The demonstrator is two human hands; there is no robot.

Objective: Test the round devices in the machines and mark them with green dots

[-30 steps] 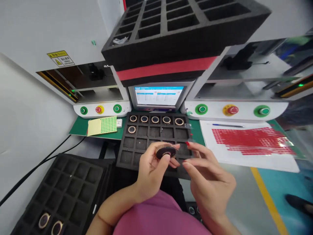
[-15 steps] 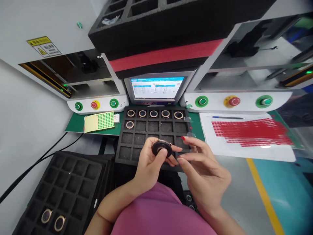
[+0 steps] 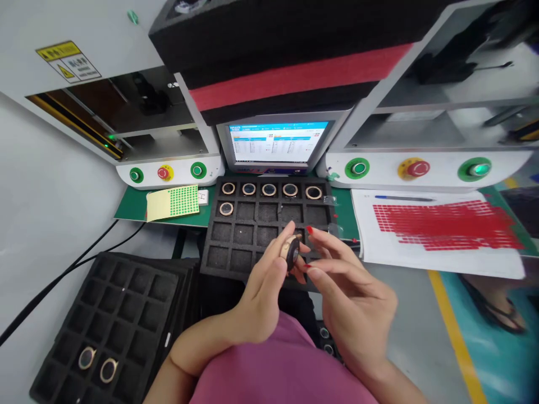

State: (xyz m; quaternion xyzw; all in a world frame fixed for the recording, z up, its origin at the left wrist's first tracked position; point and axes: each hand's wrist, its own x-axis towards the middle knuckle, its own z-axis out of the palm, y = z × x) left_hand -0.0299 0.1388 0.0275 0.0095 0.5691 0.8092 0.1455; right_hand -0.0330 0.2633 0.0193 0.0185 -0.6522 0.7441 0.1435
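Note:
My left hand grips a round smartwatch body between thumb and fingers. Its gold rim is turned on edge, and the dark back faces right. Close beside it, my right hand has thumb and a finger pinched together, with a red spot at the tips; whether this is a nail or a small sticker I cannot tell. Another red spot shows on the raised index fingertip. Under both hands lies a black foam tray, with several gold-rimmed watch bodies in its far rows.
A second foam tray on a stack at left holds two watch bodies. Green-dot stickers lie left of the main tray; a red sticker sheet and pen lie right. Behind stand a screen and button panels. A person's sandalled foot is at right.
My left hand has turned the watch body from back facing up to on edge, moving it slightly right. My right hand stays pinched nearby. A foot has come into view at right.

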